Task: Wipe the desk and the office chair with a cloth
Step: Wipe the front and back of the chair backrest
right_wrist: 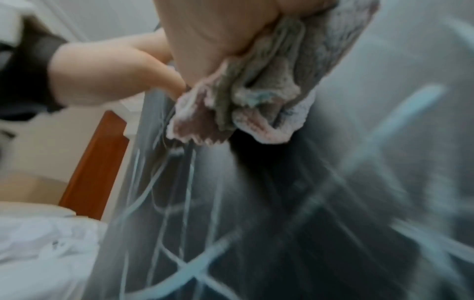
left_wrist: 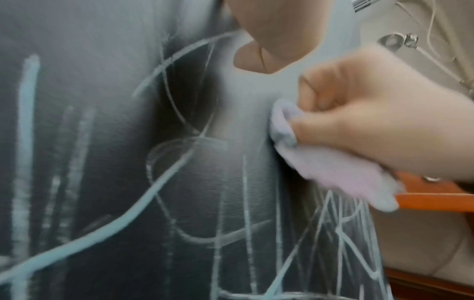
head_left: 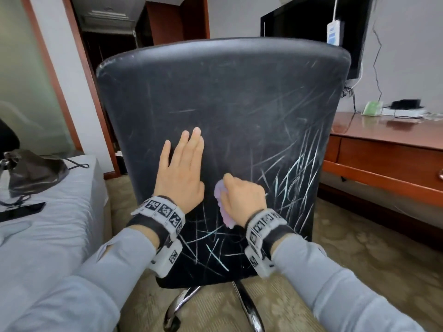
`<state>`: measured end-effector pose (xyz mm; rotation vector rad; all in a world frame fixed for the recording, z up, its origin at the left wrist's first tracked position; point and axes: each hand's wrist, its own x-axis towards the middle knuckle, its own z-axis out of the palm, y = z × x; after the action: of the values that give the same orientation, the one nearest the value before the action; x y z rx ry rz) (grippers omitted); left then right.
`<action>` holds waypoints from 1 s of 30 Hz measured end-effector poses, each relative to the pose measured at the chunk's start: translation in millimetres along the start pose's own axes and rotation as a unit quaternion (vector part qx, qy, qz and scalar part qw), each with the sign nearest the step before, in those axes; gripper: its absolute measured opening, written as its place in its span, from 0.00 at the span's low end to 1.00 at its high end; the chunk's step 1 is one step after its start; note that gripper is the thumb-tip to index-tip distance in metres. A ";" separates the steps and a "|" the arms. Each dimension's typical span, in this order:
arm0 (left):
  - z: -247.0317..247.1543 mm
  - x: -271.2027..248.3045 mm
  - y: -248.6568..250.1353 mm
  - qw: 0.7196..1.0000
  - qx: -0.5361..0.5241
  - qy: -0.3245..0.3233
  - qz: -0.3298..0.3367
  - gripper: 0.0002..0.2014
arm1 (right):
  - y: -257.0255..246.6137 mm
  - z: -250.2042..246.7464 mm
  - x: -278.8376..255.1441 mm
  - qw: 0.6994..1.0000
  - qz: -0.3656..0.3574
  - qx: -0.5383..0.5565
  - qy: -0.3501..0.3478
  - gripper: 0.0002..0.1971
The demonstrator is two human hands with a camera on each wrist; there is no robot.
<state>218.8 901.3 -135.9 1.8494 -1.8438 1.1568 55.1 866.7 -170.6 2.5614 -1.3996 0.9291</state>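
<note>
Right hand around bunched cloth

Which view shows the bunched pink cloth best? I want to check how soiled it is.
The right wrist view: the bunched pink cloth fills the frame, grey smudges showing. The left wrist view shows its cleaner edge under the right hand; the head view shows a sliver.

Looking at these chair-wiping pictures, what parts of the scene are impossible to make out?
- Chair seat and front: head view, hidden behind the backrest.
- Right hand fingertips: head view, curled out of sight around the cloth.
- Left hand palm: pressed flat to the backrest.
- Small items on the desk: head view, too small.
- Pale marks: right wrist view, motion-blurred.
</note>
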 end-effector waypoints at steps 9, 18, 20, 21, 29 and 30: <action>6.6 2.4 4.6 0.999 0.005 0.030 -0.038 0.51 | 101.6 -84.6 48.4 0.938 0.133 0.118 0.299 0.06; 20.3 13.7 54.6 0.997 -0.039 0.071 0.008 0.43 | 96.1 37.6 -13.4 0.994 -0.100 0.012 0.051 0.22; 22.1 14.6 52.4 0.996 -0.040 0.082 0.013 0.42 | 96.3 28.4 -9.8 0.987 -0.132 -0.018 0.088 0.16; 22.6 15.2 51.4 0.996 -0.041 0.084 0.016 0.42 | 93.5 17.3 -1.5 0.985 -0.129 -0.016 0.111 0.14; 29.9 17.3 47.0 0.992 -0.052 0.109 0.019 0.41 | 54.7 -53.9 64.3 0.937 -0.070 0.125 0.319 0.07; 30.5 17.5 46.0 0.992 -0.053 0.114 0.018 0.41 | 58.1 -37.5 53.8 0.942 -0.078 0.133 0.298 0.06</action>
<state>183.5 861.3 -158.4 1.5616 -1.7805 1.2013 13.2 806.1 -123.3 2.1983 -0.9323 1.7662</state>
